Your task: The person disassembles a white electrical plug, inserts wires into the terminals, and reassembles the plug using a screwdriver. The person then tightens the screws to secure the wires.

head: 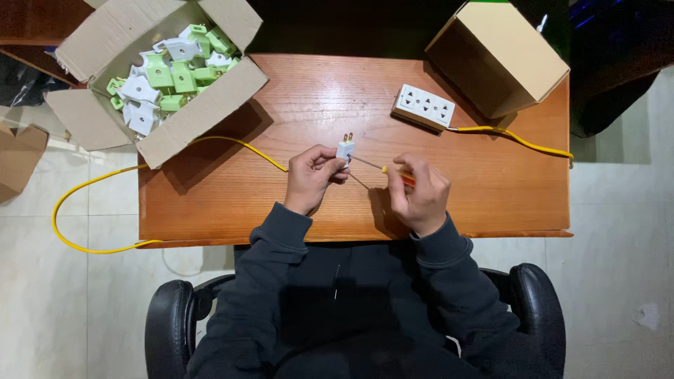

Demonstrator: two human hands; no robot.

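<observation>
The left hand (311, 177) is closed around a small white plastic plug with two brass prongs (345, 148), pinching it between thumb and fingertips so that the prongs stick up past the grip, away from the person. The lower part of the plug body is covered by the fingers, so how it meets the thin yellow cable (239, 143) that runs off from the grip toward the person's left cannot be made out. The right hand (419, 194) is wrapped shut on a slim screwdriver with an orange and yellow handle (393, 172); only a short piece of the handle shows above the knuckles, and the rest sits inside the fist. Its thin metal shaft reaches from that grip across to the plug, and the tip appears to touch the plug's side, though the exact spot is too small to tell.

Both hands work just above a brown wooden tabletop (491, 189). Beyond the right grip lies a white multi-socket outlet block (423, 107) with a yellow lead running off to the right. Behind it stands a closed brown cardboard box (498, 56), partly cut off at the top edge. Well beyond the left grip, an open cardboard carton (203, 112) holds a heap of white and pale green plastic plug shells (168, 77); those underneath are hidden.
</observation>
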